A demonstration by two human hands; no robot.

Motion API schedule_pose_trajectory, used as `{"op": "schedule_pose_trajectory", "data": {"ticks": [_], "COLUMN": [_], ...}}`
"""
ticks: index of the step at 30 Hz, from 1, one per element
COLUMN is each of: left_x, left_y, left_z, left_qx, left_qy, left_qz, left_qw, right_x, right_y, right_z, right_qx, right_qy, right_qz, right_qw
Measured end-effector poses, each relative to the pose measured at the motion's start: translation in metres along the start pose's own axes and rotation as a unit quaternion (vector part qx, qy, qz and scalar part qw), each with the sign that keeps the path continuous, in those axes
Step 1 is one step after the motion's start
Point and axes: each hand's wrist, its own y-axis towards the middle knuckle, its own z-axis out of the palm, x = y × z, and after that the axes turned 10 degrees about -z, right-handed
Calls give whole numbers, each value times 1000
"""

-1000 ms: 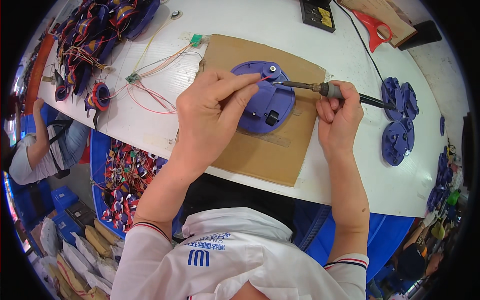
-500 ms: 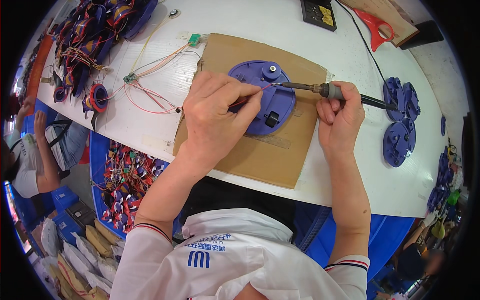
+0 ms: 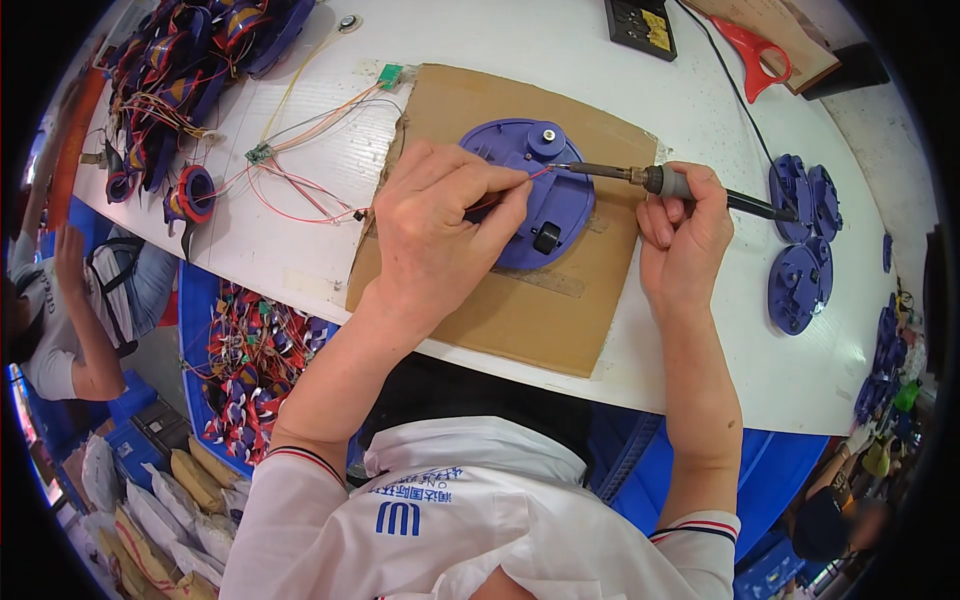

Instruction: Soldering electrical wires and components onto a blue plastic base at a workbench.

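Note:
A round purple plastic housing (image 3: 568, 215) lies on a sheet of brown cardboard (image 3: 490, 320). Over its left side, my left hand (image 3: 440, 215) pinches a thin red wire (image 3: 541, 172) between thumb and forefinger. My right hand (image 3: 685, 225) is closed around the dark handle of a soldering iron (image 3: 672, 183), whose tip points left and meets the wire's end above the housing. A small black part (image 3: 546, 238) sits in the lower half of the housing. Whether the wire is joined there is too small to tell. My left hand hides the housing's left part.
Left of the cardboard lies a green circuit board (image 3: 260, 154) with trailing wires. Purple assemblies (image 3: 170, 80) pile up at the back left. More purple housings (image 3: 795, 285) lie right. Behind them are red-handled scissors (image 3: 755, 60) and a soldering stand (image 3: 640, 28). Another person (image 3: 75, 320) is at far left.
Both hands, the wire and the soldering iron stay nearly in place, with a very slight shift to the right. At far left, the other person's arm has moved.

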Motion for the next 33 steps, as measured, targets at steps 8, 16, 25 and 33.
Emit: {"op": "schedule_pose_trajectory", "data": {"ticks": [8,16,25,33], "left_x": [-1,0,-1,-8], "left_y": [0,0,-2,-2], "left_z": [0,0,1,-15], "left_qx": [1,-1,17,57], "left_qy": [-3,-3,-1,101], "left_qz": [-1,5,-12,23], "left_qw": [1000,1000,1000,993], "right_x": [2,3,6,4], "right_y": [0,1,2,3], "right_z": [1,1,0,0], "right_qx": [-19,-32,-46,-44], "right_qy": [4,2,13,34], "right_qz": [3,4,2,20], "right_qw": [1000,999,999,998]}}
